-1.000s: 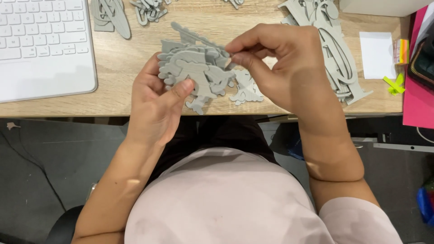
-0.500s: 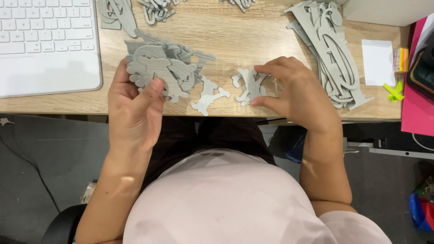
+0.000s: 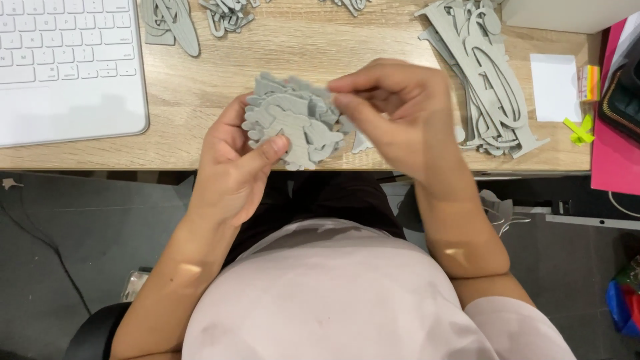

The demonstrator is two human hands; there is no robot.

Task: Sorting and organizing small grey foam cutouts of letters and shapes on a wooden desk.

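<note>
Work in hand: left hand (image 3: 233,170) grips a stack of grey cut-out shapes (image 3: 293,123), thumb pressed on the top piece, fingers behind; the stack is held just above the front edge of the desk (image 3: 200,100), near its middle.
Right hand: right hand (image 3: 393,110) is closed in a pinch at the stack's upper right edge, fingertips touching a grey piece there; whether it grasps one loose piece or only the edge of the stack I cannot tell.
Done so far, as I judge it: several grey pieces are already gathered into the held stack.
Left to do, as I judge it: a loose grey piece (image 3: 361,141) lies on the desk just under the right hand; a large pile of long grey strips (image 3: 490,87) sits toward the right edge, and smaller grey heaps (image 3: 170,20) lie along the back edge, all untouched.
Other things: white keyboard (image 3: 67,63) at the left end of the desk; white paper slip (image 3: 555,87), a yellow-green clip (image 3: 580,130) and a pink folder (image 3: 613,157) at the right end.
Hidden: the lower pieces of the stack are covered by the top one, so their count and shapes cannot be read; the right palm hides part of the desk below it.
Cut off: back-edge heaps, keyboard and pink folder run out of view.
Hard to make out: the dark object at the far right, on the folder.
</note>
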